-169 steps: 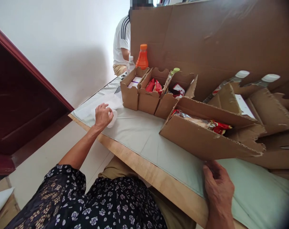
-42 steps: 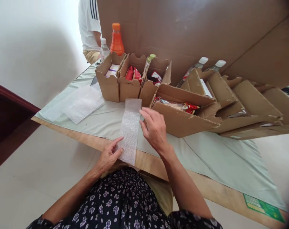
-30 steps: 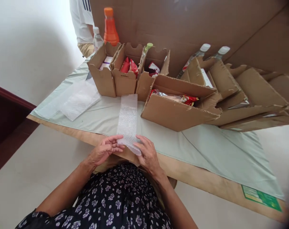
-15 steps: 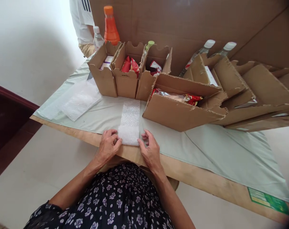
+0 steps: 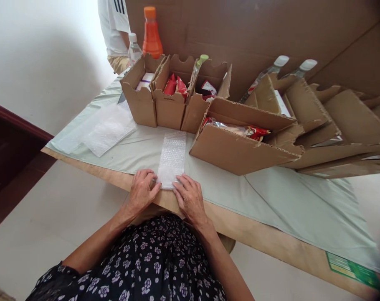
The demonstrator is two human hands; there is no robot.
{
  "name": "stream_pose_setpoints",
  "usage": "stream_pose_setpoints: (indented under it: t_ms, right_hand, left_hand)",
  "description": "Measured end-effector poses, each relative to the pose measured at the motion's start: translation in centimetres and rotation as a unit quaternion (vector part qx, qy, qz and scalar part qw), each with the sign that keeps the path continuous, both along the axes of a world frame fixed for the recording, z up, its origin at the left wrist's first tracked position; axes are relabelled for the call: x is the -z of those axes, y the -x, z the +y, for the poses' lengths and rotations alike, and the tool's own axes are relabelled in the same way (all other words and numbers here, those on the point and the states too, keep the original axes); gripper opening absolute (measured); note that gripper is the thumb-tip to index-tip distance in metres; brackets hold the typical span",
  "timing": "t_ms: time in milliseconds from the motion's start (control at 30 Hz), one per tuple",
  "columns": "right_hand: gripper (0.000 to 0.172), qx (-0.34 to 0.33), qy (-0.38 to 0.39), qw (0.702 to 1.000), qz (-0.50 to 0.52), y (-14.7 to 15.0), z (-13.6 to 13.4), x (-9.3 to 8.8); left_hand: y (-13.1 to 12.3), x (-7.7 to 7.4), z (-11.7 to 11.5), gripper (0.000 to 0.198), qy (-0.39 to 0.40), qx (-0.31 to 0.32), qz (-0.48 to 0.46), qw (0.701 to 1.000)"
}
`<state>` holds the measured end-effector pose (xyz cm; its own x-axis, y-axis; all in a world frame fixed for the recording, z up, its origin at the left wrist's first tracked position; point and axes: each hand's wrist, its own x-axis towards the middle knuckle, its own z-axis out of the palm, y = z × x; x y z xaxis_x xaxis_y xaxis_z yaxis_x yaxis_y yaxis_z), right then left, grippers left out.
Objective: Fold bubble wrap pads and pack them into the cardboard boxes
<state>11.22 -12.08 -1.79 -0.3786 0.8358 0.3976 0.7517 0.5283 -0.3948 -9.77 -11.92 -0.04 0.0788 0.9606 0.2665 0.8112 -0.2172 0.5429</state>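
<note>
A narrow strip of bubble wrap (image 5: 172,157) lies flat on the pale green cloth (image 5: 271,200), reaching from the table's front edge toward the cardboard boxes. My left hand (image 5: 142,190) rests at the strip's near left corner, fingers curled and pressing on its edge. My right hand (image 5: 189,198) lies at the near right corner, fingers stretched flat on the strip's end. Both hands press the near end down against the table.
A second bubble wrap sheet (image 5: 110,129) lies at the left. Three small cardboard boxes (image 5: 168,109) with packets stand behind, a longer box (image 5: 236,152) of snacks at right, bottles (image 5: 151,32) and a cardboard wall behind. A person in a white shirt (image 5: 115,25) sits beyond.
The strip has gone from held up by both hands at the table edge to lying flat on the cloth; my hands have come down onto its near end.
</note>
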Motion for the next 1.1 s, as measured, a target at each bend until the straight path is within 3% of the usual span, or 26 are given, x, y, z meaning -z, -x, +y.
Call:
stream_pose_setpoints:
  t_ms: [100, 167, 267, 367, 500, 600, 767, 967, 1100]
  right_hand:
    - [0.023, -0.009, 0.0, 1.0, 0.016, -0.2, 0.1, -0.1]
    - [0.025, -0.021, 0.013, 0.999, 0.031, -0.4, 0.1, -0.5]
    - [0.024, -0.041, 0.043, 0.996, 0.067, -0.6, 0.1, -1.3]
    - [0.024, -0.043, 0.086, 0.99, 0.102, -0.7, 0.2, -1.8]
    - [0.025, -0.038, 0.13, 0.983, 0.122, -1.0, 0.3, -2.0]
    - [0.024, -0.037, 0.146, 0.979, 0.136, -1.1, 0.4, -1.9]
    - [0.025, -0.029, 0.151, 0.977, 0.149, -1.0, 0.5, -1.9]
    - [0.024, 0.053, 0.02, 0.987, 0.149, -1.3, -0.4, -2.5]
    - [0.029, 0.005, -0.012, 0.996, 0.086, -1.7, -1.1, -2.7]
  left_hand:
    - [0.6, -0.4, -0.7, 0.035, -0.032, 0.044, -0.001, 0.999]
    - [0.8, -0.5, -1.1, 0.041, -0.034, 0.103, 0.008, 0.994]
    - [0.7, -0.5, -1.2, 0.026, -0.018, 0.142, -0.006, 0.99]
    - [0.4, -0.8, -1.1, 0.014, -0.028, 0.116, -0.016, 0.993]
    - [0.4, -1.8, -1.1, 0.011, -0.046, 0.124, 0.005, 0.991]
    - [0.6, -1.9, -1.0, 0.013, -0.01, 0.16, -0.033, 0.986]
    - [0.2, -0.9, -0.4, 0.02, 0.083, 0.086, -0.109, 0.987]
    - [-0.1, 0.3, 0.1, 0.017, 0.056, 0.027, -0.086, 0.994]
    - [0.0, 0.7, 0.2, 0.022, 0.045, 0.027, -0.062, 0.997]
